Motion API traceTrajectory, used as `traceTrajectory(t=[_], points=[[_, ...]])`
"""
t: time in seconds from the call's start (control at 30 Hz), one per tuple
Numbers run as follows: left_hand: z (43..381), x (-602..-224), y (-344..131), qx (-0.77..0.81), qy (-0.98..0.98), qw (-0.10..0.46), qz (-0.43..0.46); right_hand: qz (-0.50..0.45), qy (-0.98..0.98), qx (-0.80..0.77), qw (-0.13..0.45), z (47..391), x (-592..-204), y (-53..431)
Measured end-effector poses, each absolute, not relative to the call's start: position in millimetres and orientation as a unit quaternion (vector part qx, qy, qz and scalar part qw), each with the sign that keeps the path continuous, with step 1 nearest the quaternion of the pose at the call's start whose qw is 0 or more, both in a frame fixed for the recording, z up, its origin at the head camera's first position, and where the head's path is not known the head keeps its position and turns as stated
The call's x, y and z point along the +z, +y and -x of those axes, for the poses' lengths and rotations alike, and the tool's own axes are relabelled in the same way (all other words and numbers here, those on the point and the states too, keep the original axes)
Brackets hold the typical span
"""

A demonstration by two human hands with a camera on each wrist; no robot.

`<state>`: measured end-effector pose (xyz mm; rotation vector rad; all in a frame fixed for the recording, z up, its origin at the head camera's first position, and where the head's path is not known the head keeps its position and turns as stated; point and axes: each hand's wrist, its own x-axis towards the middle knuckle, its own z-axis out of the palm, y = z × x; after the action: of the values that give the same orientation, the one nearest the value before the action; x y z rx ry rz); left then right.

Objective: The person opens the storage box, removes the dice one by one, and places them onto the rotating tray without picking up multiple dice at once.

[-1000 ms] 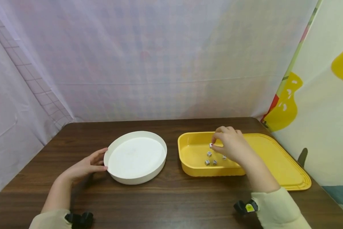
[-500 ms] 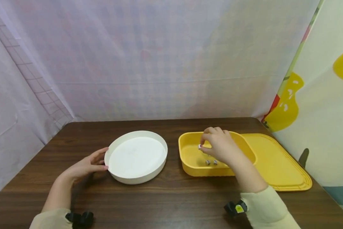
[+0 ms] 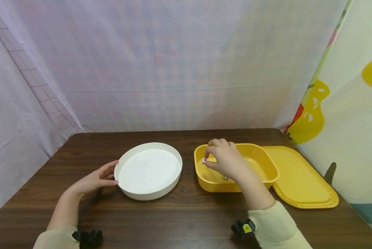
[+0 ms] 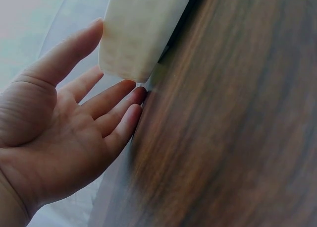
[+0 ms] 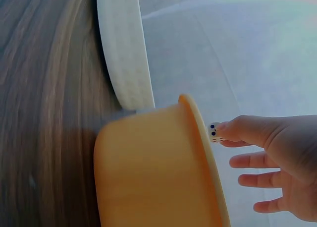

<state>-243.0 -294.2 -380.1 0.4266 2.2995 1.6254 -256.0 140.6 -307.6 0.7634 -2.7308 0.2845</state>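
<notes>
A white round tray (image 3: 148, 195) lies on the brown table at centre left. My left hand (image 3: 91, 181) rests its thumb and fingertips against the tray's left side, fingers loosely extended in the left wrist view. Over the left part of a yellow rectangular container (image 3: 218, 187), my right hand (image 3: 225, 158) pinches a white die (image 5: 214, 133) between thumb and index finger. The die's black and red dots show in the right wrist view, where its other fingers spread apart. Below that hand, another die (image 3: 225, 178) sits inside the container; my hand and forearm hide part of the interior.
A flat yellow lid (image 3: 308, 183) lies right of the container, partly under its edge. Behind the dark wooden table (image 3: 173, 221) hangs a pale curtain (image 3: 161, 69). A patterned cloth (image 3: 344, 138) hangs at the right.
My right hand has moved left across the container with the pinched die. Dice seen earlier in the container are now mostly hidden behind the hand. The left hand stays at the tray.
</notes>
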Motion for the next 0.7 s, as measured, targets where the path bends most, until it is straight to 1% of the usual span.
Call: traceTrajectory(t=[0.33,0.7], points=[[243,-382,-294,0.565,0.799,0.146,-0.143,-0.270,-0.949,0.104,0.129,254,-308,114],[243,-381,-293,0.568,0.798,0.142,-0.144,-0.289,-0.943,0.098,0.134,252,-312,86]])
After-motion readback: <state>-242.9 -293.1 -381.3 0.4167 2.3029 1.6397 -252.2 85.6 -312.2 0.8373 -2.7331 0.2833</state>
